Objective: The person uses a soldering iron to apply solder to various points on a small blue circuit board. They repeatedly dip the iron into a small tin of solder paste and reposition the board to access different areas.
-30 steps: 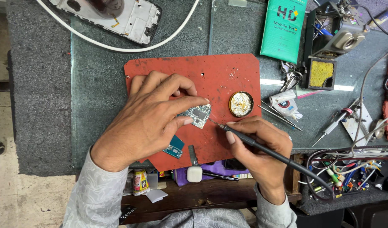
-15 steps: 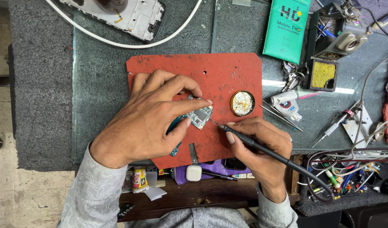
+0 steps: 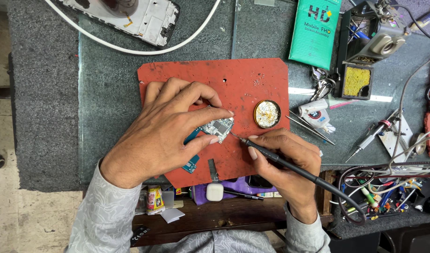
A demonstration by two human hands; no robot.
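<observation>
A circuit board point(image 3: 216, 127) is pinched on the red mat point(image 3: 252, 77) by the left hand point(image 3: 165, 126); a soldering iron point(image 3: 290, 164), gripped in the closed right hand point(image 3: 287, 159), touches its edge.

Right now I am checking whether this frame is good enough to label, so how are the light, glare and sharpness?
Head view: even overhead light, soft shadows under the left hand and right hand; a bright glare strip on the glass sheet beside the torn red work mat; the small green circuit board and black soldering iron look sharp; mild wide-angle bending at the edges.
</observation>
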